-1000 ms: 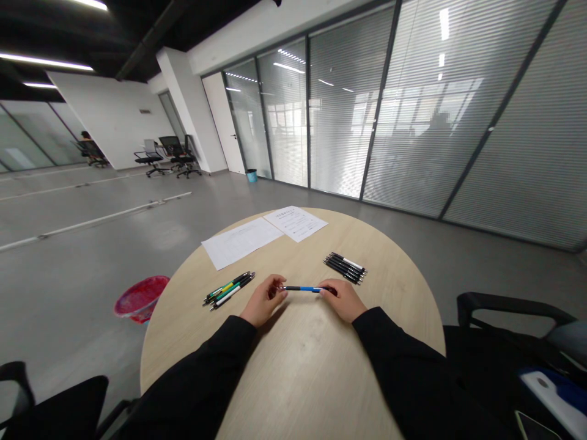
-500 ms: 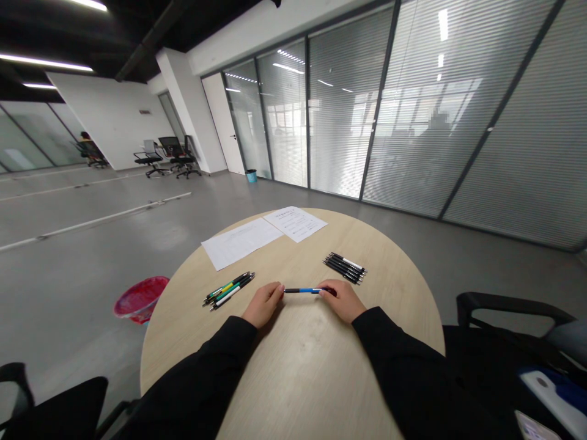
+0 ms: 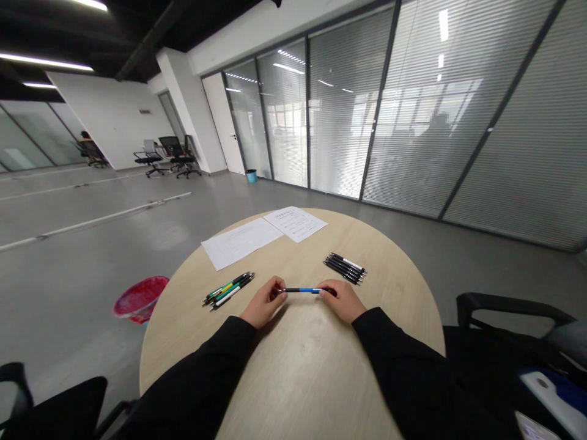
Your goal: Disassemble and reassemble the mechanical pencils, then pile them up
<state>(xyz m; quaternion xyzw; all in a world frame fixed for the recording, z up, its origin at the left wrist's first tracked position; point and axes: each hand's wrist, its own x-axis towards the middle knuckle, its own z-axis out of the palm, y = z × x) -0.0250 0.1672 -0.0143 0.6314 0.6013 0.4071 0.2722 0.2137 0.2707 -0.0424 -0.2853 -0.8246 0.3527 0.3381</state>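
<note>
A blue and black pen [image 3: 302, 290] lies level between my two hands, just above the round wooden table [image 3: 312, 366]. My left hand [image 3: 263, 301] pinches its dark left end between thumb and fingers. Around the blue right end, my right hand [image 3: 343, 299] is closed, hiding that tip. To the left of my left hand is a loose bunch of green, yellow, white and black pens [image 3: 229, 290]. Beyond my right hand rests a neat row of black pens [image 3: 345, 267], with a white one at its far side.
Two printed paper sheets [image 3: 243, 242] lie at the table's far side. A red basin-like bin [image 3: 142, 296] stands on the floor to the left. Chairs flank the table, one with an armrest [image 3: 509, 305] at the right. A glass partition with blinds runs behind.
The fingers of my left hand have shifted on the pen's left end, the thumb now lower and apart from the raised index finger. My right hand and the other pens stay put.
</note>
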